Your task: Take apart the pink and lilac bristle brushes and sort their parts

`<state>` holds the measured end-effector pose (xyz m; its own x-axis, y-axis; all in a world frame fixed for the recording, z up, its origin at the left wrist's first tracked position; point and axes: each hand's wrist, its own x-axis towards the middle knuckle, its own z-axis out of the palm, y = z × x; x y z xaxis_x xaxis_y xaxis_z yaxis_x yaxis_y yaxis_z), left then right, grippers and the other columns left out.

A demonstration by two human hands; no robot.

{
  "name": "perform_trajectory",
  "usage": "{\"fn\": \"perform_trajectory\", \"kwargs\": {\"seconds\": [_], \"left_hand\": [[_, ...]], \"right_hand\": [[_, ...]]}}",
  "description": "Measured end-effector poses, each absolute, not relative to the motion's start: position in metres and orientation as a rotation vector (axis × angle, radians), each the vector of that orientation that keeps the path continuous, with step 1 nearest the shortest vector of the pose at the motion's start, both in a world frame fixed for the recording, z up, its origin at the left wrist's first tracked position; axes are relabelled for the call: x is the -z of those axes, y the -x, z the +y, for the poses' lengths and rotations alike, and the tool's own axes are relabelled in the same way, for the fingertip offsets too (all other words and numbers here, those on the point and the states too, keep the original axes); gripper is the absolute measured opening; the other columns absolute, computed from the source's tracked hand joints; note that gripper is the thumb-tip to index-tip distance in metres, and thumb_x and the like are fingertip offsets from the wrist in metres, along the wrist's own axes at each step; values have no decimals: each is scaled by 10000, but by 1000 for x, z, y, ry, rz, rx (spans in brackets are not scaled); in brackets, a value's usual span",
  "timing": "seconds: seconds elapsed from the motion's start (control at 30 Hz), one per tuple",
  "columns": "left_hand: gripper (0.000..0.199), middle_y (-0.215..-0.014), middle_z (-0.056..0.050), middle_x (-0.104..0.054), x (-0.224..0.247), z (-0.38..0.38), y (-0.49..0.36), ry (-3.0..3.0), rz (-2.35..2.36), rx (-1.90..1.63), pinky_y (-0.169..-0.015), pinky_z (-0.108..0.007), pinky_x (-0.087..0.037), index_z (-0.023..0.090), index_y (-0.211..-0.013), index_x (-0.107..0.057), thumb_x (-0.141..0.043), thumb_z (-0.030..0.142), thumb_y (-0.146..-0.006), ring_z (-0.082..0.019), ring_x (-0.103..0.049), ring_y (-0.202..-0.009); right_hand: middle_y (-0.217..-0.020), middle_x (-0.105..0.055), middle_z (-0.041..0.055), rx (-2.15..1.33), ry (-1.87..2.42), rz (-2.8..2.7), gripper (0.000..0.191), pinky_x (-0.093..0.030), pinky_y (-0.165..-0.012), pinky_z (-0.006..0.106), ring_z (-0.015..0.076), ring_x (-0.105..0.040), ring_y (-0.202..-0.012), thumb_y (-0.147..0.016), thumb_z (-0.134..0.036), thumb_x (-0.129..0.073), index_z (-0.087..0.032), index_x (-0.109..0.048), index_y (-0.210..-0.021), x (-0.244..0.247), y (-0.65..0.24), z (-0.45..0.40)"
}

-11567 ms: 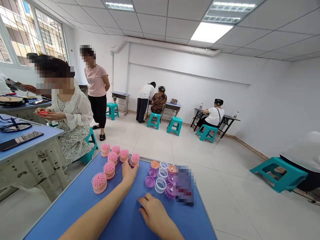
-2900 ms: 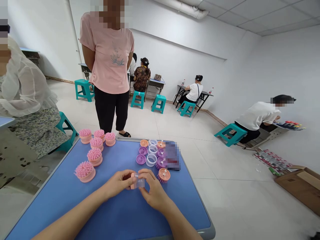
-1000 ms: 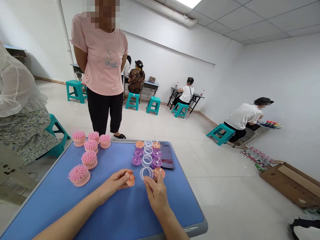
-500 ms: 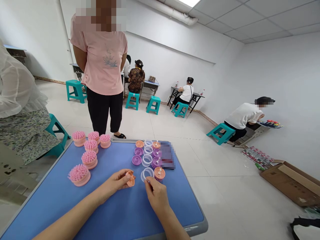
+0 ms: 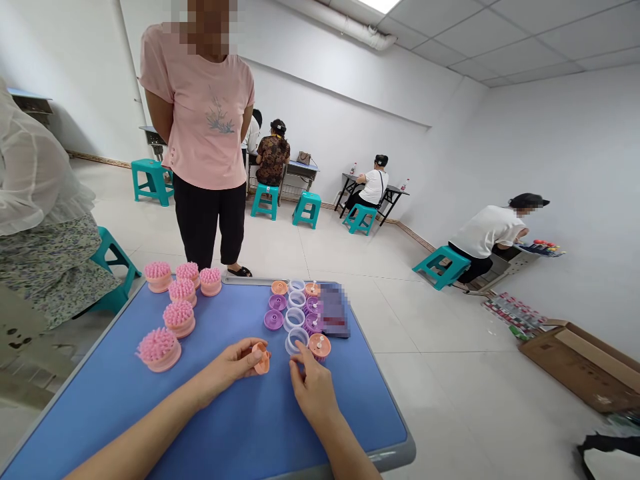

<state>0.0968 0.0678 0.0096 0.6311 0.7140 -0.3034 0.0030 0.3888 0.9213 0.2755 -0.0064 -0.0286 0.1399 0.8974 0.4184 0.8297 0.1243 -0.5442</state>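
Left hand [image 5: 233,365] closed on one orange cap [image 5: 262,361] | right hand [image 5: 316,387] half-open at one of four rings [image 5: 289,346] | six pink brushes [image 5: 179,316]

I'm in a classroom-like workroom here, white walls [image 5: 350,100] all around and a grid of pale ceiling panels [image 5: 500,33] overhead. My blue worktop with a grey rim [image 5: 225,400] looks like a school desk, and there are small desks [image 5: 303,169] along the far wall, people seated at them on turquoise plastic stools [image 5: 307,211]. Glossy pale floor tiles [image 5: 415,320], a brown cardboard box [image 5: 575,367] over on the right.
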Motion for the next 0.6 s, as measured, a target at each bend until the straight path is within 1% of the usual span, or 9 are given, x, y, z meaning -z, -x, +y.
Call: {"fn": "perform_trajectory", "kwargs": {"seconds": [0.13, 0.27, 0.37, 0.5, 0.6], "left_hand": [[604, -979, -58, -623, -9, 68, -96, -1095, 767, -516, -902, -357, -442, 170, -1003, -525, -678, 570, -577, -247, -525, -1070], [576, -1017, -63, -613, -7, 69, -96, -1134, 762, -508, -900, -348, -428, 174, -1012, -524, -656, 564, -610, -243, -511, -1078], [535, -1016, -55, -611, -5, 70, -94, -1199, 730, -518, -884, -335, -413, 180, -1027, -518, -671, 508, -633, -217, -541, -1001], [495, -951, -26, -603, 0, 70, -94, -1204, 619, -537, -803, -307, -427, 187, -950, -513, -756, 397, -573, -185, -554, -900], [466, -924, -14, -592, 4, 70, -97, -1185, 538, -555, -773, -295, -434, 186, -905, -492, -772, 342, -566, -163, -545, -871]], "right_hand": [[-908, -688, 76, -131, 1693, -1687, 356, -514, -609, 288, 168, -641, -606, -818, -195, -395, -128, -522, -1143, 27, -275, -7], [-903, -680, 74, -146, 1674, -1691, 375, -509, -588, 286, 163, -626, -597, -812, -187, -409, -133, -500, -1172, 27, -276, -6], [-850, -673, 57, -169, 1613, -1680, 382, -495, -565, 264, 145, -603, -570, -820, -183, -411, -143, -480, -1194, 25, -275, -7], [-785, -656, 28, -266, 1422, -1799, 311, -470, -532, 223, 111, -558, -526, -820, -190, -451, -181, -547, -1116, 18, -271, -11], [-771, -663, 27, -340, 1271, -1912, 249, -471, -568, 213, 117, -581, -593, -820, -182, -467, -197, -605, -1026, 12, -268, -13]]}}
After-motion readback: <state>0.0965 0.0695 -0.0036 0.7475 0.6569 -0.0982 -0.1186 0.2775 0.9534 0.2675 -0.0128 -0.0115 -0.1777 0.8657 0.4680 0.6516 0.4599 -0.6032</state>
